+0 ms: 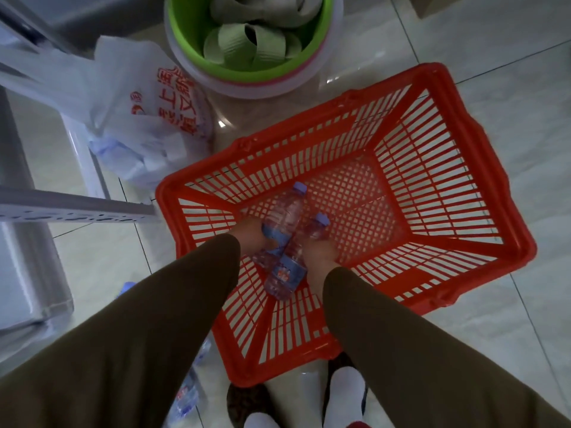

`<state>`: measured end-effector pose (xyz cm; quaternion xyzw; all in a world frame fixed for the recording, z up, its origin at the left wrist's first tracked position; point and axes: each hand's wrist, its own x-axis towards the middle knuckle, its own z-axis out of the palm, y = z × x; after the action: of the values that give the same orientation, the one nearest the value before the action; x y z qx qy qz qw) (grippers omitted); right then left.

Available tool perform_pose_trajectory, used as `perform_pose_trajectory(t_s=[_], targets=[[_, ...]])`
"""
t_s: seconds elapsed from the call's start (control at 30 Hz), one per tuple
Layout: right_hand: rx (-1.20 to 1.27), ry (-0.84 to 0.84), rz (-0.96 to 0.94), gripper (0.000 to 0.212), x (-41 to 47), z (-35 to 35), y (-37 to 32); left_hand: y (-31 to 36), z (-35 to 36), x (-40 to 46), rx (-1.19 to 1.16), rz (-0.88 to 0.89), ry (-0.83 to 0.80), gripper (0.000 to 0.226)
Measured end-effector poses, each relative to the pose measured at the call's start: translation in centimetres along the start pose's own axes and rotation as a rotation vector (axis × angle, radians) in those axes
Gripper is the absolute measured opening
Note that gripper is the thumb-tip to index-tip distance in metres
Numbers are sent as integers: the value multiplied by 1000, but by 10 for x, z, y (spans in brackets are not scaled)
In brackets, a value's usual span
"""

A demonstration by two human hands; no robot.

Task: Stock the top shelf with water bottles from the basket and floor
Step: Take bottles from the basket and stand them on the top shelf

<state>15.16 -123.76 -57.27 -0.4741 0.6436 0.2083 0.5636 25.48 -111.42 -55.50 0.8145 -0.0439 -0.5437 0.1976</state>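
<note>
A red plastic basket [438, 168] stands on the tiled floor below me. Both my arms in brown sleeves reach into it. My left hand [251, 231] grips a clear water bottle [285, 208] with a pale purple cap, its neck pointing away from me. My right hand [319, 257] grips a second water bottle [285, 274] lying across the first, cap at the upper right. More water bottles [185, 396] lie on the floor at my lower left, partly hidden by my left sleeve.
A grey metal shelf rail [77, 208] juts out at the left, close to the basket's corner. A white plastic bag [145, 118] with red print lies behind it. A green-lined bucket [247, 41] holding slippers stands beyond the basket. My feet [343, 393] are at the basket's near edge.
</note>
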Motion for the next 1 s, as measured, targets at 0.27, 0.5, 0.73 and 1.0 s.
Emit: perform_pose_trajectory(t_s=[0.27,0.5,0.73,1.0], targets=[[-126,33,-46,116,19,-2,5,3,26,1,-191,48,34,56],[133,-57,-83,77,29,-8,3,4,6,7,-289,-126,-144,64],[201,-20,-197,72,35,-37,-26,12,26,9,-181,-45,-27,45],[197,-125,-129,94,54,-38,-43,8,34,15,-181,-26,18,48]])
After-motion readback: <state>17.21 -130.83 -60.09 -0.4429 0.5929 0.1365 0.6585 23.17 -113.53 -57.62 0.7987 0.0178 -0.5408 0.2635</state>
